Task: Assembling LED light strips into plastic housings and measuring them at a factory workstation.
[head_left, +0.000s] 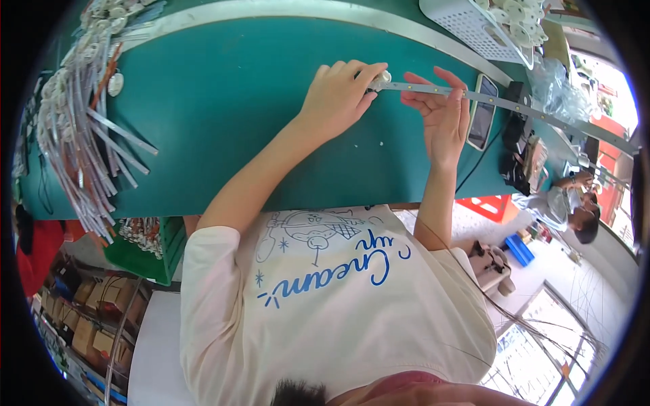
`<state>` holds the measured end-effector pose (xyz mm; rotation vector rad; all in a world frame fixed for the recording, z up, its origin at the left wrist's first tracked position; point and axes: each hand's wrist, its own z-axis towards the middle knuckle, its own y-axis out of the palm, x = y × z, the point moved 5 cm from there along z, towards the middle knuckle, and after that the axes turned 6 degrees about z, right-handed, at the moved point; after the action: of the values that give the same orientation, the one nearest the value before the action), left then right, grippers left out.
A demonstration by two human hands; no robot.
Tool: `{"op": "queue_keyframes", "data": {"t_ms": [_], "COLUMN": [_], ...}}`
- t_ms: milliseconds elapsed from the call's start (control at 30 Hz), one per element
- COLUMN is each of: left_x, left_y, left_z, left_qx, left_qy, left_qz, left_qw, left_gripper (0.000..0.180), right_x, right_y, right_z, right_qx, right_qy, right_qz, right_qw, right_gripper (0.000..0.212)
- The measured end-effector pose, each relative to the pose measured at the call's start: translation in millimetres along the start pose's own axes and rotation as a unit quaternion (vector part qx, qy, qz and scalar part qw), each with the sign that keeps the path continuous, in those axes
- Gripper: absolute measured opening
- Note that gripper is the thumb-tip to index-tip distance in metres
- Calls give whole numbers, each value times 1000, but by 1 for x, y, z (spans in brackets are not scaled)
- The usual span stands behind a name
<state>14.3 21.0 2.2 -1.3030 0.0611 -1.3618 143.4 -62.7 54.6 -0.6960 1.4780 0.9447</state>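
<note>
A long, thin LED strip (518, 107) with small yellowish dots stretches over the far right of the table, slanting off toward the right. At its left end is a small whitish round piece (383, 77), partly covered by my fingers. My left hand (336, 95) is closed, pinching that piece between thumb and fingers. Further right, my right hand (443, 115) is raised with its palm turned up. Its thumb and forefinger grip the strip, while the other fingers stay loosely bent.
Heaped strips with white round ends (68, 128) hang over the table's left edge. A phone (482, 111) lies right of my right hand, beside a black box (518, 118). A white basket (477, 30) of round pieces stands far right. Another person (572, 210) sits beyond the green table (223, 81).
</note>
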Motion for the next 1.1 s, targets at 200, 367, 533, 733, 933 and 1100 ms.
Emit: {"op": "queue_keyframes", "data": {"t_ms": [200,367,533,733,933,1100], "left_x": [3,7,2,0,1,1], "left_y": [3,0,3,5,6,7], "left_z": [-4,-4,-5,-4,-4,-4], "left_qx": [-2,-2,-14,-11,7,18], "left_qy": [-8,7,31,-13,-3,-1], "left_qz": [15,25,23,10,14,20], "left_qw": [1000,1000,999,1000,1000,1000], "left_gripper": [44,41,39,34,36,37], "right_x": [10,16,19,16,19,14], "right_y": [-14,-12,-10,-8,0,0], "right_z": [-2,0,-1,3,7,11], "right_qx": [12,25,10,47,10,-25], "right_qy": [-10,8,49,80,68,81], "right_qz": [-212,-198,-148,-181,-147,-299], "right_qw": [977,980,988,979,987,951], "right_gripper": [24,16,15,17,14,14]}}
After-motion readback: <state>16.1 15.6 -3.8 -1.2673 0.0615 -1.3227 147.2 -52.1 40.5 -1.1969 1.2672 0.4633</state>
